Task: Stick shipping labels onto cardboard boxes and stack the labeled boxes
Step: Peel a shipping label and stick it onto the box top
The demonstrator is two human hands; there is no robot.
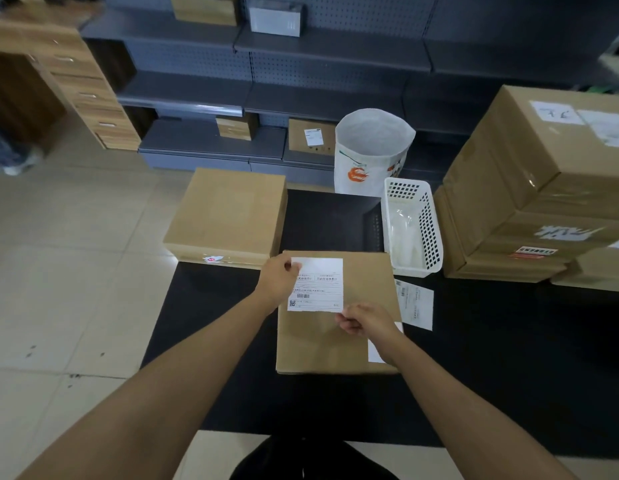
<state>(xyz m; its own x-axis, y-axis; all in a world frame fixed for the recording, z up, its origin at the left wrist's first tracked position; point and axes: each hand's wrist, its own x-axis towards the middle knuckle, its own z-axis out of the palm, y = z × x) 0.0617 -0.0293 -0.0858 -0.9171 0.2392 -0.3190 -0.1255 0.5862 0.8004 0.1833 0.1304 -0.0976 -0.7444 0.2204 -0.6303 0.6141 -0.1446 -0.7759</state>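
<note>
At frame centre, white printed shipping label (316, 284) held over flat brown cardboard box (337, 313) on black worktop (211, 313). Left hand (278, 279) pinching upper-left corner, right hand (361, 318) pinching lower-right corner. Long axis up-frame, box face directly beneath; contact unclear. Both hands equally near.

White label (316, 284) with black print; plain brown box (335, 327) on black table (491, 358); white perforated basket (413, 225) at one o'clock.

left hand (278, 277) pinching | right hand (365, 320) pinching (arms extended)
</note>
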